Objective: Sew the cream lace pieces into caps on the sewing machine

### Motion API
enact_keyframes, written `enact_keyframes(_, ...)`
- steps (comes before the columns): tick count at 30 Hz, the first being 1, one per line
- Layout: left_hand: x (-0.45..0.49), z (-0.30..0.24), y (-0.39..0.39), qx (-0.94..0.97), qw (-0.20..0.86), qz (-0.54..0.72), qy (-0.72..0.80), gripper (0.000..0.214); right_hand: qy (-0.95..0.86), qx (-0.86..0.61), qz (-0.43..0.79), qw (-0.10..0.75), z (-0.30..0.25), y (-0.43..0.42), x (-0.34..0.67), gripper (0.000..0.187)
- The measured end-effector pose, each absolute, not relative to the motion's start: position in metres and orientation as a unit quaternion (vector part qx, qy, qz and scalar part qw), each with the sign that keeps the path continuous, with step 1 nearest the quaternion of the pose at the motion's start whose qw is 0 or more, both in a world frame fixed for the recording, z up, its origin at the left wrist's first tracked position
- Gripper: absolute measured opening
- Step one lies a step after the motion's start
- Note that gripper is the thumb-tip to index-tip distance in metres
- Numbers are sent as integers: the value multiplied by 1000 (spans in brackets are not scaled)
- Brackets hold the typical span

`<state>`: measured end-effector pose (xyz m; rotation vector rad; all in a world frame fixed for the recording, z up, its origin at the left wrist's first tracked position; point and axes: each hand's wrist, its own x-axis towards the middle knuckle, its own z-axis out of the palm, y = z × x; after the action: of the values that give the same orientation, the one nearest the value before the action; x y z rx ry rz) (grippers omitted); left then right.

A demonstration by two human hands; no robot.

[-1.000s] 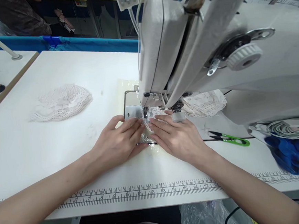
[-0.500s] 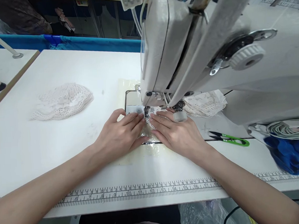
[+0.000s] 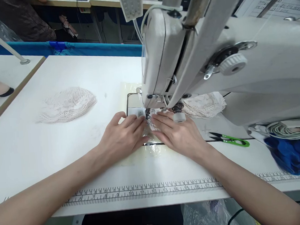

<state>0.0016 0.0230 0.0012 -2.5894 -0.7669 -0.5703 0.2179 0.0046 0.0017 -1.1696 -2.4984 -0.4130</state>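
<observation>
A small white lace piece (image 3: 153, 125) lies beneath the presser foot (image 3: 147, 113) of a sewing machine (image 3: 156, 56). My left hand (image 3: 125, 133) rests on the machine bed left of the foot, its fingers laid forward and the tips close to the lace edge. My right hand (image 3: 178, 131) lies flat over the lace on the other side, fingers stretched out and pressing it down. Part of the lace is hidden by these fingers and the machine head. Behind my right hand, more lace pieces (image 3: 204, 105) lie stacked under the machine arm.
A lace heap (image 3: 67, 105) sits on the table at left. Green-handled thread snips (image 3: 230, 139) lie right of my right hand, near coiled cord (image 3: 291, 129) and blue cloth (image 3: 296, 153). A printed ruler (image 3: 135, 192) runs along the front edge. A person (image 3: 25, 18) is beyond the blue trough.
The camera view has tilted slightly, so the table's far side shows lower. Both hands stay by the presser foot, and the lace between them has shifted a little.
</observation>
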Motion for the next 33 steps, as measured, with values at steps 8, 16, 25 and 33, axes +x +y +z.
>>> enact_keyframes(8, -3, 10, 19, -941, 124, -199, -243, 31, -868, -452, -152, 141, 9, 11, 223, 26)
enact_keyframes(16, -9, 12, 17, -927, 125, -196, -294, 28, -874, -434, -174, 129, 15, 6, 230, 34)
enact_keyframes(25, -29, 21, 46, -893, 168, -155, -387, 34, -910, -384, -73, 135, 13, -5, 222, 42)
enact_keyframes(33, -3, 5, 30, -928, 33, -187, -321, 36, -910, -365, -55, 189, 1, -10, 213, 35)
